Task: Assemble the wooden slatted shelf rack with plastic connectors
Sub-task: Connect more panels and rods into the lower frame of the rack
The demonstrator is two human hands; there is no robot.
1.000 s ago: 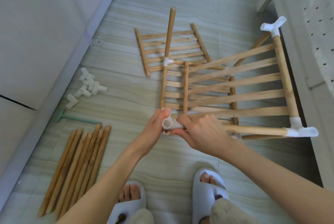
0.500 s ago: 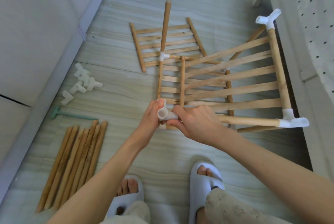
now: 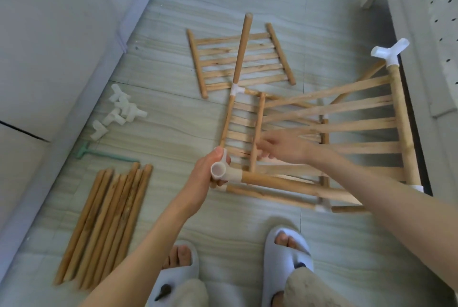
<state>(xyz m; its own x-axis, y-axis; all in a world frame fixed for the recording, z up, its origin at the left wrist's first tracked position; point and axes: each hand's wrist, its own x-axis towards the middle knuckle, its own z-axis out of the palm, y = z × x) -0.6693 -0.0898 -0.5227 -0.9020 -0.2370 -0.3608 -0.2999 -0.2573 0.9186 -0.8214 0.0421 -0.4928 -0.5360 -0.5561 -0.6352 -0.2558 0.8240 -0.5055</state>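
My left hand (image 3: 207, 173) grips a white plastic connector (image 3: 224, 173) fitted on the near end of a wooden pole (image 3: 292, 186) of the raised slatted panel (image 3: 347, 131). This panel carries further white connectors at its far corner (image 3: 390, 52) and near right corner (image 3: 322, 206). My right hand (image 3: 282, 145) is blurred, fingers spread, over the slats just beyond the connector and holding nothing. Under the panel lies a second slatted section with a pole and a connector (image 3: 235, 88). A loose slatted shelf (image 3: 240, 59) lies flat farther back.
A bundle of loose wooden poles (image 3: 106, 222) lies on the floor at left. Several spare white connectors (image 3: 119, 113) and a green mallet (image 3: 99, 154) sit near the wall. A white perforated cabinet (image 3: 436, 34) stands at right. My slippered feet (image 3: 287, 252) are below.
My right hand has let go of the connector and pole and moved away over the slats. My left hand keeps its grip on the connector.
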